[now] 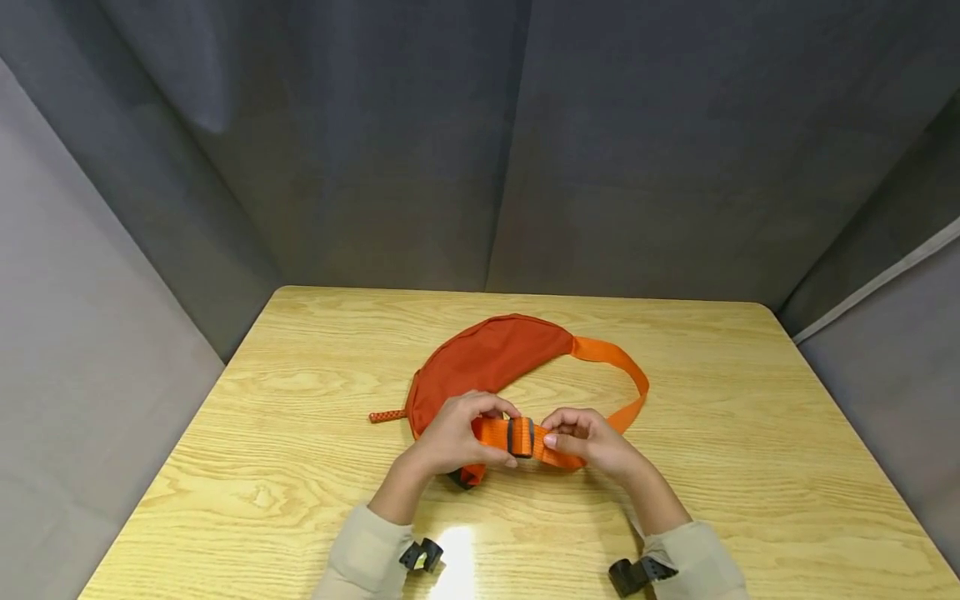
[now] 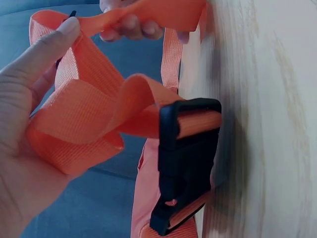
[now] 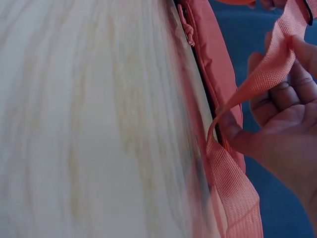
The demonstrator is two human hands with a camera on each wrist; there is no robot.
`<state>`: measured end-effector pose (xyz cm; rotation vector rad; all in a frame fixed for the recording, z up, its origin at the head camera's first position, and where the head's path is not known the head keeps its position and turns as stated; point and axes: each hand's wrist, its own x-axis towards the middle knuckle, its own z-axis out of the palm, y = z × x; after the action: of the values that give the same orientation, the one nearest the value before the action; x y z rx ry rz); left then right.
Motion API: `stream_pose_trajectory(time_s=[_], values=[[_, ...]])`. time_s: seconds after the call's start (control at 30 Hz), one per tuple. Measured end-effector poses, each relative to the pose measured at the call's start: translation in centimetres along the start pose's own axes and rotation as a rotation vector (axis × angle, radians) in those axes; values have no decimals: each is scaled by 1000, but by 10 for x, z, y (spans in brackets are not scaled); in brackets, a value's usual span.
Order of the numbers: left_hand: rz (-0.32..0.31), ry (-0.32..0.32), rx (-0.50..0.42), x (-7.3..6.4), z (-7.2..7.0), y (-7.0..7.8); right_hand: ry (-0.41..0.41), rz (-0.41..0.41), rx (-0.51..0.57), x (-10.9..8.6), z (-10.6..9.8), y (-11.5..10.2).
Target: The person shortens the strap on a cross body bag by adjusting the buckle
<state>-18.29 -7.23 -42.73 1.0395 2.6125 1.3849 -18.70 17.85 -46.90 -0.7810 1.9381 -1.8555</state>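
Observation:
A red waist bag (image 1: 483, 354) lies on the table with its orange strap (image 1: 622, 360) looping out to the right. My left hand (image 1: 457, 429) pinches the strap at a black slide adjuster (image 1: 521, 437), thumb below and fingers above. Just right of the adjuster, my right hand (image 1: 588, 437) pinches the strap between thumb and fingers. In the left wrist view, loose folds of strap hang beside the left palm, and a black side-release buckle (image 2: 185, 158) hangs below them, fastened. The right wrist view shows the strap (image 3: 270, 69) twisting across the right fingers.
The wooden table (image 1: 750, 417) extends around the bag on all sides. A red zipper pull (image 1: 387, 416) sticks out from the bag's left end. Grey curtains (image 1: 390, 167) stand behind the table's far edge. Both wrists carry small black cameras (image 1: 422, 555).

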Motion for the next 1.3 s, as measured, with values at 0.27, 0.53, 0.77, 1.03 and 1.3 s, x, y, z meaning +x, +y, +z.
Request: stream_pose_trajectory(time_s=[0.27, 0.53, 0.77, 1.03, 1.3], values=[[20, -11, -1, 3, 5, -5, -23, -71, 58, 6, 6, -5], [5, -8, -1, 3, 6, -6, 22, -45, -61, 3, 9, -10], [-25, 9, 13, 2, 5, -5, 123, -40, -348, 0, 29, -47], [-8, 24, 34, 3, 6, -6, 180, -114, -451, 0, 38, -57], [5, 31, 23, 2, 4, -6, 202, -200, -522, 0, 39, -57]])
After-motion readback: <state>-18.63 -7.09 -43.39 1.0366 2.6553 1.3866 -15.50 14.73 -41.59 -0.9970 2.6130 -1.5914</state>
